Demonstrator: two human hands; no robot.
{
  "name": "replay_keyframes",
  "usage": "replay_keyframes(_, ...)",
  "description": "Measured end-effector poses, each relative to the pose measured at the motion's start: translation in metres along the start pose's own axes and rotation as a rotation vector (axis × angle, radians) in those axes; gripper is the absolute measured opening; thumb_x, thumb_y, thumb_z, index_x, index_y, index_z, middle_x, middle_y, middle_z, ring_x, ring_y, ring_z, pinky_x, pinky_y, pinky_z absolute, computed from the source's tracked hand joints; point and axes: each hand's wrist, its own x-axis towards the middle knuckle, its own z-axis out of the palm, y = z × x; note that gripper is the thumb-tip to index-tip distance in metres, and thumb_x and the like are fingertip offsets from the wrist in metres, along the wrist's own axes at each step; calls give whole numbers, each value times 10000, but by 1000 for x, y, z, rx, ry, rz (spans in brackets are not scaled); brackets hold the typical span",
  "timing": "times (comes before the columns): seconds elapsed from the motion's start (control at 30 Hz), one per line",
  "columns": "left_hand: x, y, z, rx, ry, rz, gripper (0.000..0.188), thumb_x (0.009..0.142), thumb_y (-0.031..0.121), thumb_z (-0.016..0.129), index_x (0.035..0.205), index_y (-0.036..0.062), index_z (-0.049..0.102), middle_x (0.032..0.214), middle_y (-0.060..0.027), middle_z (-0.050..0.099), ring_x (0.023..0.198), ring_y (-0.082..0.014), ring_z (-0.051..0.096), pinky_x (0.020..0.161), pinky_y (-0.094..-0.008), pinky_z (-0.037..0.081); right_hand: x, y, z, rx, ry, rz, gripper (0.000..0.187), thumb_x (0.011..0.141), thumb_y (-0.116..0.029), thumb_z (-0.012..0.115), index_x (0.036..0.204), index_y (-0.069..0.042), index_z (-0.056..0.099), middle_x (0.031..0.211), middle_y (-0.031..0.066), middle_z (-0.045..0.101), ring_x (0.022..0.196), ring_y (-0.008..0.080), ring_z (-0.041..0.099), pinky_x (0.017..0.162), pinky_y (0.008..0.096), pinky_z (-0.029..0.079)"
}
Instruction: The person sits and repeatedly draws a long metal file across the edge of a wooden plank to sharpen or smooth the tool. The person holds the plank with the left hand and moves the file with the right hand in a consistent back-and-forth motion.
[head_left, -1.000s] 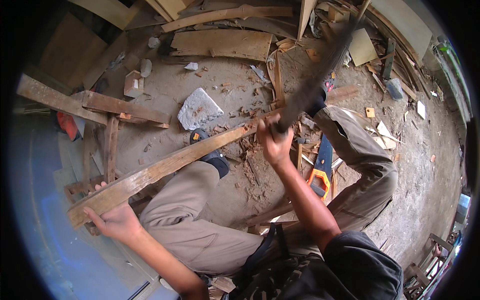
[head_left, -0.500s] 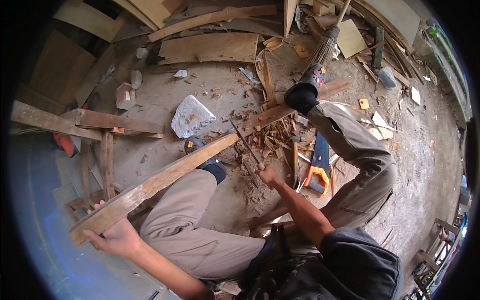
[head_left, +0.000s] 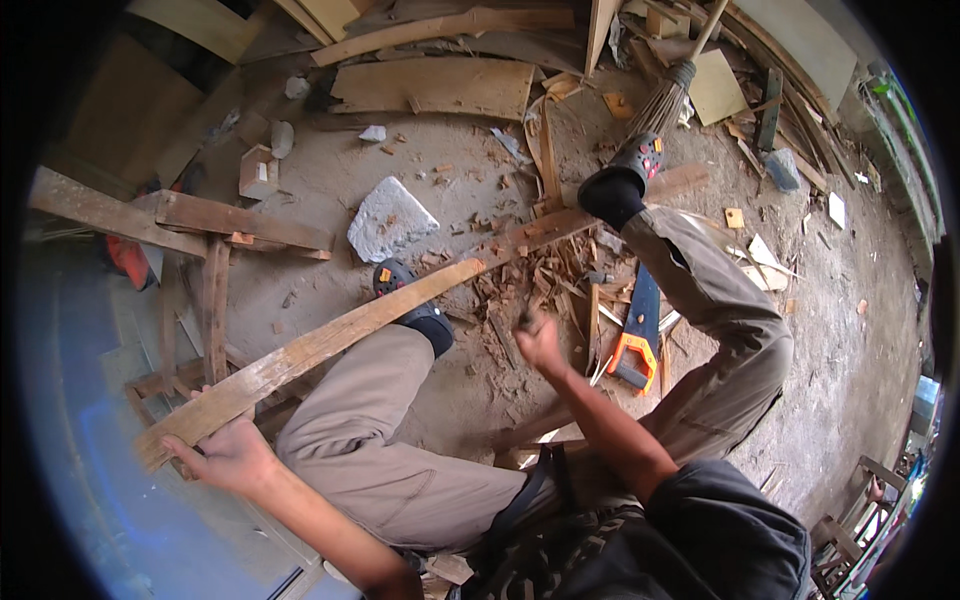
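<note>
Shifted tool (head_left: 525, 319), blurred in right grip (head_left: 541, 344)

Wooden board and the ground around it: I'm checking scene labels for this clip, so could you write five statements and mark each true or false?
1. The left hand holds one end of the long wooden board. True.
2. The right hand grips the orange-handled saw. False: the saw lies on the ground, apart from that hand.
3. Wood chips lie scattered on the ground between the person's feet. True.
4. The pale stone slab sits on top of the wooden board. False: it rests on the ground, beyond the board.
5. The broom is nearer the right shoe than the left one. True.
</note>
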Motion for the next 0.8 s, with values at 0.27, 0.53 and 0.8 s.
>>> replay_keyframes(0.27,-2,5,-2,-50,-9,-54,817,927,525,604,1488,25,284,1436,-241,343,1387,-386,288,1122,-687,94,-23,65,9,-226,-325,708,428,813,-337,635,842,88,668,808,236,684,748,364,678,684,433,509)
replay_keyframes(0.53,-10,5,5,181,-73,-21,848,949,565,545,1542,64,204,1572,-220,201,1439,-395,228,1131,-701,100,24,31,-1,-15,-226,531,283,907,-274,647,781,-48,533,619,40,535,508,160,501,472,349,384)
replay_keyframes(0.8,28,8,-34,161,1,-71,844,904,487,674,1516,57,284,1566,-128,302,1416,-299,327,1167,-521,255,45,-115,-14,391,68,-134,267,920,-153,633,740,-81,450,633,-19,479,563,72,424,493,274,360)
